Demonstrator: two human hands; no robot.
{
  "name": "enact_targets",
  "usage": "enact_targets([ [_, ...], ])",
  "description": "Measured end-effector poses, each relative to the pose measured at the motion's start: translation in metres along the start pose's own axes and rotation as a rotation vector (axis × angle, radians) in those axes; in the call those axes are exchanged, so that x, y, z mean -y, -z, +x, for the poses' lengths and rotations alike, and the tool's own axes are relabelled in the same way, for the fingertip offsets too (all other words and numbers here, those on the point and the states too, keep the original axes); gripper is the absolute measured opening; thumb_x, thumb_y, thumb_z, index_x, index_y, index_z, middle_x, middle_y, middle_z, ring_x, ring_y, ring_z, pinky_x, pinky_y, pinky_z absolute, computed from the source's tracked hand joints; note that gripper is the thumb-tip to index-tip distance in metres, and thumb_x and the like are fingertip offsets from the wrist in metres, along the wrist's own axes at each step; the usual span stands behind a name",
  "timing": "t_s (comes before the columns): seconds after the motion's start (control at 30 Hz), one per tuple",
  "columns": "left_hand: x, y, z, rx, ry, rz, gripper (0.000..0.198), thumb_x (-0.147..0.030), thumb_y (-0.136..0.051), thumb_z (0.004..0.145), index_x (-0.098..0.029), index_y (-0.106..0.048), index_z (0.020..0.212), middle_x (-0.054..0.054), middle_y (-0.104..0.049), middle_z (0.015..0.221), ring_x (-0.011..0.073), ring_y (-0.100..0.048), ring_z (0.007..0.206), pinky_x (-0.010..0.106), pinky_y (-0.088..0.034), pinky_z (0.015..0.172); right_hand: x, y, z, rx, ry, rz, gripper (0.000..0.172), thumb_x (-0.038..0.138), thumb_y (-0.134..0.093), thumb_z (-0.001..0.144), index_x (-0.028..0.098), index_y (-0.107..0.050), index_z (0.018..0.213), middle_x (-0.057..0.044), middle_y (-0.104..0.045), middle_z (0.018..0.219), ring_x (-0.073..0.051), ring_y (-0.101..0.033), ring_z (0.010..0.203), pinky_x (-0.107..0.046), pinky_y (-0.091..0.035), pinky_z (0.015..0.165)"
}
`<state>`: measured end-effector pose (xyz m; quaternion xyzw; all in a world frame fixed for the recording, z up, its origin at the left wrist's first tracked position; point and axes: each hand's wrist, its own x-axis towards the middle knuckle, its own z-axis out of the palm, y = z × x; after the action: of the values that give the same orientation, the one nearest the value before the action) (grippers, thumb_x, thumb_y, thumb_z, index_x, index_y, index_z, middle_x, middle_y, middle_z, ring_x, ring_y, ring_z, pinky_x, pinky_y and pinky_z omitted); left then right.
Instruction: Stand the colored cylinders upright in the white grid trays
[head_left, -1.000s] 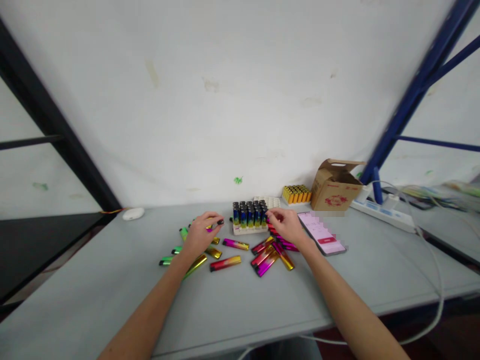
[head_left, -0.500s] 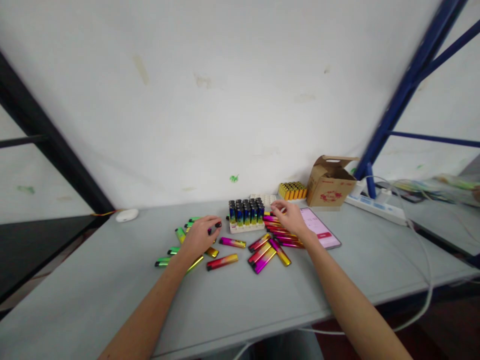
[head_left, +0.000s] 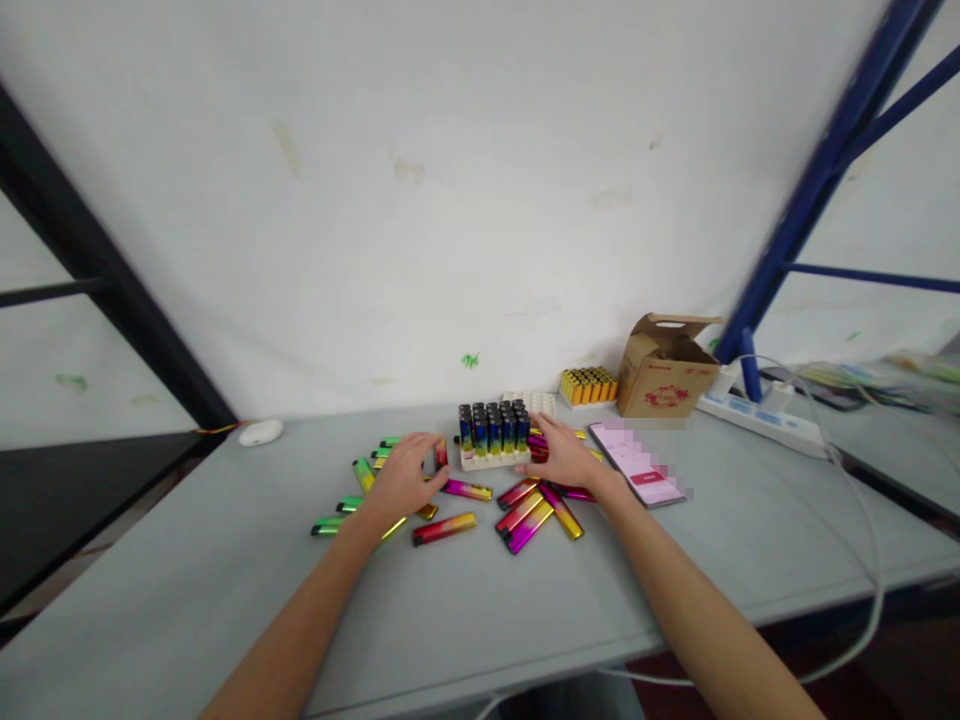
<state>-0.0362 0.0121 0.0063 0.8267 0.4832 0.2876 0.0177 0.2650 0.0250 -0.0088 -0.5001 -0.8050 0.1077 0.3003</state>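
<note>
My left hand [head_left: 405, 475] is closed on a red lighter [head_left: 441, 453], held upright between thumb and fingers, left of the white tray [head_left: 495, 461]. Several blue-and-yellow lighters [head_left: 493, 428] with black tops stand in rows in that tray. At its right end, my right hand [head_left: 559, 455] grips the tray, thumb by the front corner and fingers farther back. Loose red, purple and gold lighters [head_left: 529, 515] lie in front of and under my right hand. Green lighters [head_left: 364, 474] lie around my left hand. A single red-and-gold lighter [head_left: 444, 528] lies between my forearms.
Behind the filled tray is another white tray [head_left: 541, 402]. A block of yellow lighters [head_left: 589, 384] stands by an open cardboard box [head_left: 664, 375]. A phone [head_left: 637, 465] lies right of my right hand, near a power strip [head_left: 765, 422]. A white case [head_left: 261, 432] sits far left.
My left hand has turned the lighter upright, so its red body now shows. My right hand has moved left and down from behind the loose lighters to the tray's right end.
</note>
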Motion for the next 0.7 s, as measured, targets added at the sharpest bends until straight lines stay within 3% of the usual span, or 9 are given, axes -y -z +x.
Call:
enact_targets([
  [0.13,-0.002,-0.004,0.003,0.052,0.065,-0.025,0.080,-0.048,-0.067,0.071,-0.012,-0.041,0.137,0.020,-0.049,0.139,0.0347,-0.047,0.127,0.049,-0.037,0.106,-0.001,-0.002,0.001,-0.002,-0.020,-0.023,0.096,0.055,-0.075,0.064,0.013,-0.038,0.143,-0.022,-0.044,0.143,-0.035,-0.037,0.135,-0.052,-0.031,0.109],
  [0.27,-0.006,-0.011,0.019,0.178,0.106,-0.020,0.101,-0.056,-0.073,0.062,-0.009,-0.032,0.142,0.025,-0.042,0.143,0.0388,-0.042,0.131,0.050,-0.032,0.108,0.002,0.000,0.004,0.024,-0.005,-0.031,0.094,0.055,-0.074,0.065,0.014,-0.039,0.142,-0.021,-0.046,0.142,-0.034,-0.037,0.136,-0.052,-0.028,0.111],
  [0.4,-0.012,-0.019,0.037,0.224,0.054,-0.068,0.094,-0.048,-0.076,0.061,-0.014,-0.037,0.139,0.022,-0.046,0.142,0.0372,-0.045,0.129,0.052,-0.028,0.110,0.007,-0.003,0.009,0.051,-0.009,-0.041,0.096,0.054,-0.074,0.065,0.010,-0.038,0.142,-0.024,-0.044,0.142,-0.035,-0.036,0.136,-0.052,-0.025,0.113],
  [0.53,-0.016,-0.023,0.043,0.176,0.049,-0.144,0.077,-0.041,-0.077,0.061,-0.019,-0.050,0.130,0.014,-0.061,0.127,0.0352,-0.055,0.118,0.050,-0.038,0.103,0.008,-0.009,0.012,0.018,0.052,-0.009,0.083,0.046,-0.076,0.066,0.016,-0.044,0.137,-0.019,-0.052,0.137,-0.032,-0.044,0.131,-0.054,-0.019,0.114],
  [0.7,-0.022,-0.009,0.046,0.158,0.079,-0.208,0.073,-0.039,-0.079,0.058,-0.018,-0.056,0.124,0.012,-0.065,0.120,0.0336,-0.059,0.111,0.050,-0.039,0.102,0.011,-0.006,0.016,-0.005,0.071,0.080,0.071,0.041,-0.078,0.066,0.016,-0.053,0.128,-0.016,-0.061,0.127,-0.033,-0.054,0.121,-0.059,-0.018,0.112],
])
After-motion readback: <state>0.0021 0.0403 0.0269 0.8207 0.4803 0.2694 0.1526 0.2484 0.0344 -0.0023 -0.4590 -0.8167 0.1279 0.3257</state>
